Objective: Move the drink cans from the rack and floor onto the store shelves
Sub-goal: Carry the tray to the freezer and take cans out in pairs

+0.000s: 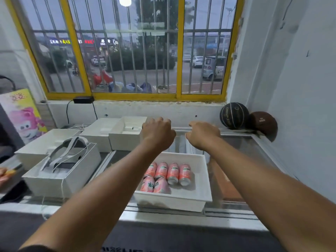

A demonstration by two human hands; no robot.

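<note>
Several pink drink cans (166,176) lie on their sides in a white rectangular bin (203,188) that sits on a glass-topped chest freezer (254,146). Both my arms stretch forward over the bin. My left hand (157,134) hovers above the bin's far left edge with its fingers curled downward and nothing visible in it. My right hand (202,134) hangs beside it, above the bin's far right edge, fingers also curled under and holding nothing that I can see. The fingertips of both hands are hidden behind the knuckles.
Several white boxes (127,135) stand left of the bin, one (61,171) holding a grey strapped device. Two basketballs (234,115) rest in the right corner by the wall. A barred, yellow-framed window (178,51) is ahead. A colourful cartoon box (23,113) leans at far left.
</note>
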